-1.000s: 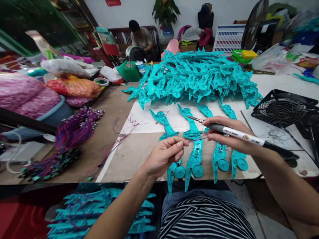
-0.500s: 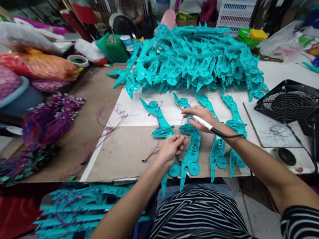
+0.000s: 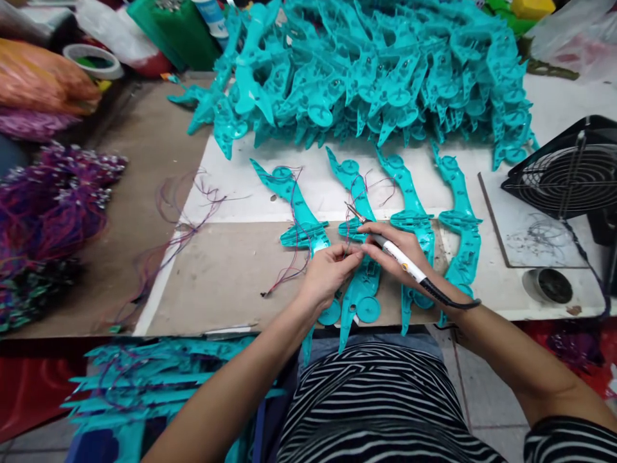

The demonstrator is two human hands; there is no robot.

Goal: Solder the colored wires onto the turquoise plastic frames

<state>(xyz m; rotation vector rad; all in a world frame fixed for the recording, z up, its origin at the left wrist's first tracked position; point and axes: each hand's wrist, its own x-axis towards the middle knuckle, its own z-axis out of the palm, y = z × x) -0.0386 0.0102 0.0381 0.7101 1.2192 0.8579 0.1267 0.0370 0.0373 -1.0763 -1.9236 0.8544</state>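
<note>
My right hand (image 3: pixel 396 252) is closed around a white-and-grey soldering iron (image 3: pixel 402 258), its metal tip pointing up and left over a turquoise plastic part (image 3: pixel 360 206). Against it, fingertips almost touching, my left hand (image 3: pixel 332 270) pinches thin red and blue wires (image 3: pixel 349 239) above the same part; the wire ends are hidden by the fingers. Left of that lies another turquoise part (image 3: pixel 295 199) with wires (image 3: pixel 284 278) trailing across it to a small dark connector. Two more turquoise parts, one partly behind my right hand (image 3: pixel 414 199) and one farther right (image 3: pixel 460 206), lie in the row.
A big heap of turquoise parts (image 3: pixel 366 71) covers the back of the table. A black fan (image 3: pixel 569 170) and a round tin (image 3: pixel 549 286) stand at right. Wire bundles (image 3: pixel 53 199) lie at left. More parts (image 3: pixel 159 379) are stacked below the table edge.
My right hand has moved down toward my left, bringing the soldering iron with it; the hands now meet. Wires now lie spread over the upper part of the second piece. The view has tilted down.
</note>
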